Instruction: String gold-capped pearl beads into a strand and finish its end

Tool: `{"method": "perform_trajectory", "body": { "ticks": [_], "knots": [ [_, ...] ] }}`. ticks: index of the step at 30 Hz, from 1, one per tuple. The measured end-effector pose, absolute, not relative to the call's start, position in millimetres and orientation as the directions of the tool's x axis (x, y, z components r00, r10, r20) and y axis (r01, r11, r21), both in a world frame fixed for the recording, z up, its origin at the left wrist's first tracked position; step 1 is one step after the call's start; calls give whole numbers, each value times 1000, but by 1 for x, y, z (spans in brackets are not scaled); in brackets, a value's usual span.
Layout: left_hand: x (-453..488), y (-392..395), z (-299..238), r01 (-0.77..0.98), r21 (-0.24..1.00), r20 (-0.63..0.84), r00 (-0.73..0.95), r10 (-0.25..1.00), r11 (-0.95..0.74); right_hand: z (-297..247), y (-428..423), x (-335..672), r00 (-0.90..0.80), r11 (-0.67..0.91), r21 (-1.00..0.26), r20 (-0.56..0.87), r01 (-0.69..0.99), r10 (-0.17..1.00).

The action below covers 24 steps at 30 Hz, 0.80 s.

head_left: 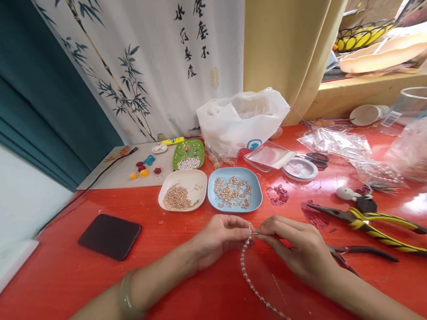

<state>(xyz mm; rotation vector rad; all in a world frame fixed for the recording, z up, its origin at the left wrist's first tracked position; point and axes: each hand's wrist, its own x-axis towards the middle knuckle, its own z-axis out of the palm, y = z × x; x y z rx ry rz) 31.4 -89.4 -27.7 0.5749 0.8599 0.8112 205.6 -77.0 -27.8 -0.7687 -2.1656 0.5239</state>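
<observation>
My left hand (225, 235) is closed in a pinch on the upper end of a beaded strand (245, 271). The strand curves down from the fingers, and its lower end lies on the red table. Fingertip to fingertip with it, my right hand (297, 244) is also pinched shut; a tiny metallic tip shows between the hands, but what the right fingers hold is too small to name. Just beyond the hands stand a blue tray (258, 202) with gold-coloured bead pieces and a cream tray (164, 206) with small gold beads.
Yellow-black long-nose pliers (366, 217) and dark-handled pliers (368, 249) lie right. Left is a black phone (109, 236). Behind are a green tray (176, 158), white plastic bag (229, 124), round plastic case (300, 169) and scissors (319, 159). Clear packets (340, 142) lie back right.
</observation>
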Motion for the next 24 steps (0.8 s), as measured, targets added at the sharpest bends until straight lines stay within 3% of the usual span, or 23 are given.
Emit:
{"method": "perform_trajectory", "body": {
  "ticks": [4,9,18,24],
  "knots": [
    [32,-88,-30,-363,730,-439,400,804,579,-20,-74,207,-601,628,-718,368,301,709],
    [32,-89,-34,-318,782,-397,408,822,536,-15,-73,209,-659,542,-793,252,280,709],
    [35,-91,-33,-287,857,-321,354,878,429,-15,-73,211,-713,537,-793,197,287,673],
    [35,-91,-31,-327,825,-345,352,870,460,-14,-75,210,-704,536,-795,205,285,680]
  ]
}}
